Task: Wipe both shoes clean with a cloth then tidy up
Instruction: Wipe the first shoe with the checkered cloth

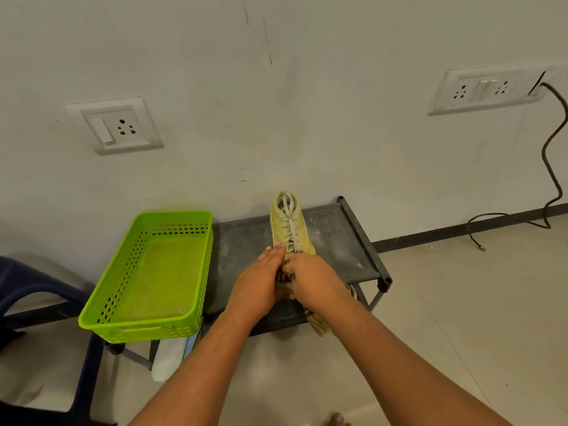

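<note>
A yellow lace-up shoe (pixel 289 224) lies on the dark top shelf of a shoe rack (pixel 246 238), its heel toward the wall. My left hand (pixel 261 278) rests flat against the shoe's left side near the toe, fingers straight. My right hand (pixel 313 279) grips a brown patterned cloth (pixel 318 322) and presses it on the toe; the cloth's tail hangs down below my wrist. The toe itself is hidden under both hands. A second shoe is only partly visible under my right forearm, on the lower shelf (pixel 352 292).
An empty green perforated basket (pixel 147 325) sits on the rack's left end. A white bottle (pixel 169 358) stands under it. A dark chair (pixel 40 290) is at the left. A black cable (pixel 550 167) hangs from the right wall socket to the tiled floor.
</note>
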